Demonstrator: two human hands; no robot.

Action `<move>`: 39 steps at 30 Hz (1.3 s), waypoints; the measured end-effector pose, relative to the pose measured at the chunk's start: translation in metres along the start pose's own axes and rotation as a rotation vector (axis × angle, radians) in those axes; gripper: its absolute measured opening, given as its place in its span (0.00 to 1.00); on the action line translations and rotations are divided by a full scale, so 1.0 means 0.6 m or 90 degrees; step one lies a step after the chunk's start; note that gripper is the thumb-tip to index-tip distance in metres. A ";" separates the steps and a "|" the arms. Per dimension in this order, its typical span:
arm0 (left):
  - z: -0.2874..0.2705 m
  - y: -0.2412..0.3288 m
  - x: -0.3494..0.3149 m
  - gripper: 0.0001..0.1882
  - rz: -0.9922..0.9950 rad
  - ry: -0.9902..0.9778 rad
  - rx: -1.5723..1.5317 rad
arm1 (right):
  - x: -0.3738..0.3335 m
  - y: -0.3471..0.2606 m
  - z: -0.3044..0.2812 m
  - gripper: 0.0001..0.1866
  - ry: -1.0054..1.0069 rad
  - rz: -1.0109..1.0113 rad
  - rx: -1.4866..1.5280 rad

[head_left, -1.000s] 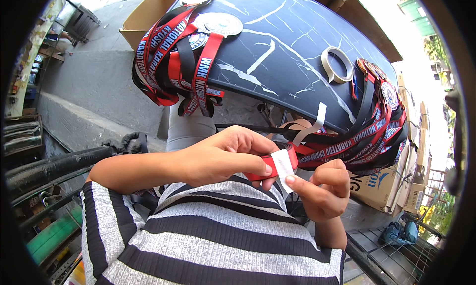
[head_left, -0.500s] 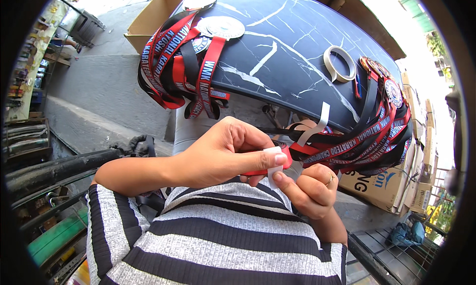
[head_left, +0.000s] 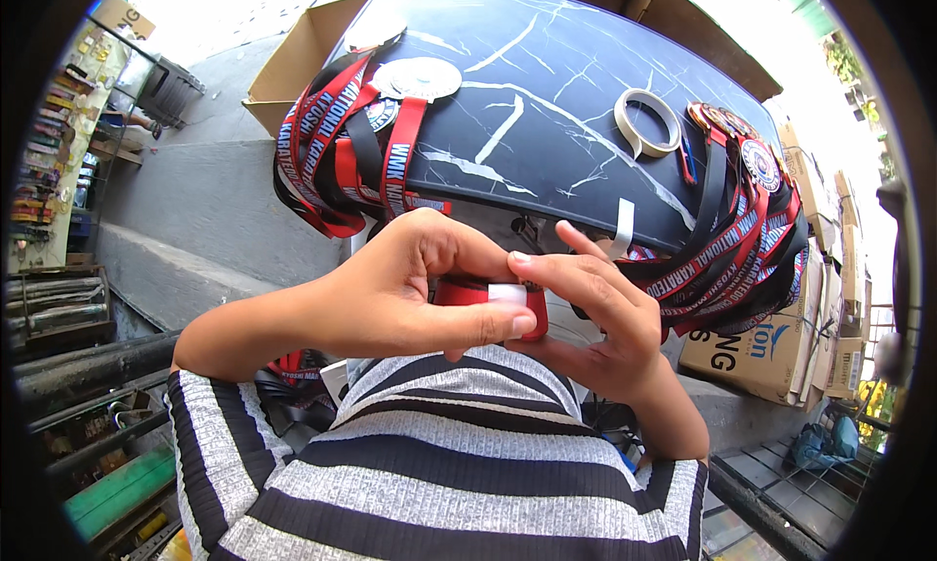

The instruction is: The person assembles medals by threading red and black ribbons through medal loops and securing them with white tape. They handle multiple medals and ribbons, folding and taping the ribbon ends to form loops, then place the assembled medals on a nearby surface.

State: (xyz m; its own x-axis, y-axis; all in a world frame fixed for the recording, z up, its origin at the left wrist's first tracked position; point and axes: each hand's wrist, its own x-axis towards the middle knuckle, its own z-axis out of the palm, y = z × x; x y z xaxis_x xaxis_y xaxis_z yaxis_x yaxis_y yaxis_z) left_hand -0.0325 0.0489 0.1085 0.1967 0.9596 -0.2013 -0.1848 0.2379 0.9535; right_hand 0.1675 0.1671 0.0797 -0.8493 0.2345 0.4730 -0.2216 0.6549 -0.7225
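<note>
Between my two hands is a folded or rolled red ribbon [head_left: 463,293], with a short piece of white tape [head_left: 507,293] lying across it. My left hand [head_left: 415,288] is closed on the ribbon, its thumb along the front below the tape. At the other end, my right hand [head_left: 610,322] grips the ribbon between thumb and fingers, one finger sticking up. Beyond my right hand, a strip of white tape [head_left: 624,229] hangs from the table's near edge. The ribbon's back side is hidden by my fingers.
A black marble-patterned table [head_left: 547,161] stands ahead. Medals [head_left: 418,79] with red and black ribbons hang over its left side; more medals [head_left: 759,165] lie at its right. A tape roll [head_left: 656,151] and a pen [head_left: 687,161] are near those. Cardboard boxes [head_left: 752,351] stand right.
My right hand has come off the loose tape end and now holds the ribbon from the right. The white tape now lies flat across the ribbon. The view has shifted slightly.
</note>
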 end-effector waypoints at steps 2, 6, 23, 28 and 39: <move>-0.001 0.003 -0.005 0.13 0.108 -0.008 0.047 | 0.006 -0.001 0.000 0.30 0.005 -0.022 0.007; -0.006 0.012 -0.016 0.14 0.278 0.020 0.208 | 0.015 -0.009 0.006 0.29 0.036 -0.064 0.063; 0.002 -0.005 -0.036 0.11 0.717 0.215 0.789 | 0.012 -0.074 0.010 0.28 0.041 -0.052 0.000; 0.013 -0.004 -0.049 0.05 0.737 0.334 0.893 | 0.009 -0.062 0.023 0.32 0.073 0.014 0.061; 0.038 -0.057 -0.018 0.08 0.824 0.328 0.827 | 0.001 -0.034 0.004 0.13 -0.157 0.305 0.290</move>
State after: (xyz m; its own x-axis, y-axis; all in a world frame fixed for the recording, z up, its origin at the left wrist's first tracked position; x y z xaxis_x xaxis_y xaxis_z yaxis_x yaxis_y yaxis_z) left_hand -0.0063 0.0272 0.0830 0.2400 0.4349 0.8679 0.8199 -0.5694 0.0586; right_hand 0.1705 0.1524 0.0935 -0.9754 0.2171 -0.0389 0.0708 0.1412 -0.9874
